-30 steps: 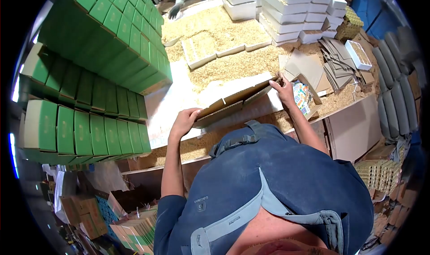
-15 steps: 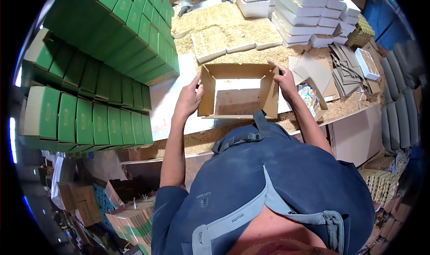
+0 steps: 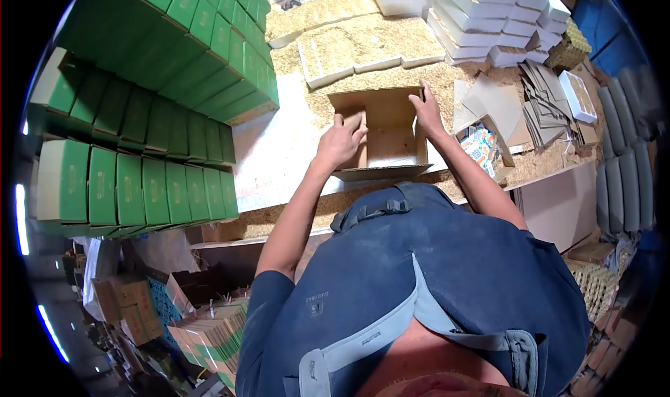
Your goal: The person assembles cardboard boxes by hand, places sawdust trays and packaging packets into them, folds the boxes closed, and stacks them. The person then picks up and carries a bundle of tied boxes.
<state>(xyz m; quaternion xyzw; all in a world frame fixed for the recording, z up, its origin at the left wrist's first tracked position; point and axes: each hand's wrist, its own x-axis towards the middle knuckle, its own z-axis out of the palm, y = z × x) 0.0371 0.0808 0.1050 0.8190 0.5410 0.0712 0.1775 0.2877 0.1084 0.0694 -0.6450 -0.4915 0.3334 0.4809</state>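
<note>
An open cardboard box (image 3: 391,111), brown inside, stands on the work surface close in front of my body, with its inside facing up. My left hand (image 3: 340,143) is at the box's left side, its fingers bent over the left wall and reaching inside. On the right, my right hand (image 3: 427,111) holds the right wall near the far corner, fingers along the outside and thumb at the edge. A brown panel now shows across the bottom of the box.
Green boxes (image 3: 132,188) are stacked at the left. White trays (image 3: 474,27) rise at the back, with filled trays (image 3: 370,45) before them. A small carton of colourful packets (image 3: 481,146) and cardboard sheets (image 3: 541,104) lie right. A co-worker's gloved hand (image 3: 289,1) is at the back.
The flat folded cardboard has been opened into a box and lowered onto the surface. Its bottom, open half a second ago, is now covered. My left hand has moved right, into the box's left side.
</note>
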